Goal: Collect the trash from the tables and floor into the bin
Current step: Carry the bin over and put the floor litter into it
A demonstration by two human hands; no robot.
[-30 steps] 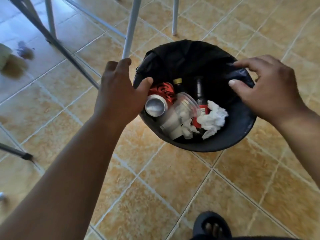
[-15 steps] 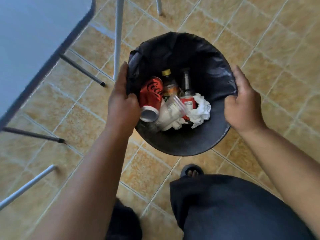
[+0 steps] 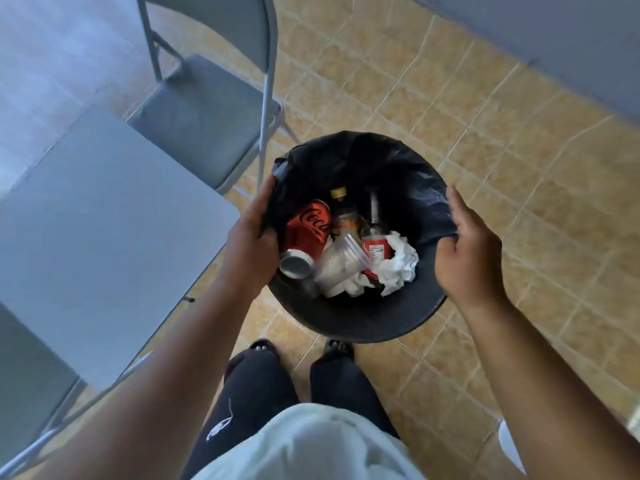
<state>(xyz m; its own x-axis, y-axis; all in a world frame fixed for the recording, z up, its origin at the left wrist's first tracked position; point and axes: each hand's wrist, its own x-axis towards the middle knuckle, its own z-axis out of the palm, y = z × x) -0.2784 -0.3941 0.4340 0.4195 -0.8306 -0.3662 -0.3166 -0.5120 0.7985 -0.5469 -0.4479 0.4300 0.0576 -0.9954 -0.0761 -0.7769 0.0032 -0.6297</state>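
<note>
A round bin [image 3: 356,323] lined with a black bag hangs above the tiled floor in front of my legs. My left hand [image 3: 251,251] grips its left rim and my right hand [image 3: 465,258] grips its right rim. Inside lie a red cola can [image 3: 306,233], a clear plastic cup [image 3: 341,263], two small bottles, one yellow-capped [image 3: 341,209] and one red-labelled [image 3: 375,242], and crumpled white paper [image 3: 398,268].
A grey table [image 3: 93,237] stands close on the left, with a grey folding chair [image 3: 204,109] beyond it. Another grey table edge [image 3: 554,32] fills the top right. Tan floor tiles [image 3: 519,174] spread to the right. My feet [image 3: 298,348] are just below the bin.
Both hands closed on the bin's rim and lifted it. The view rose as I stood up, bringing the tabletop and chair into sight.
</note>
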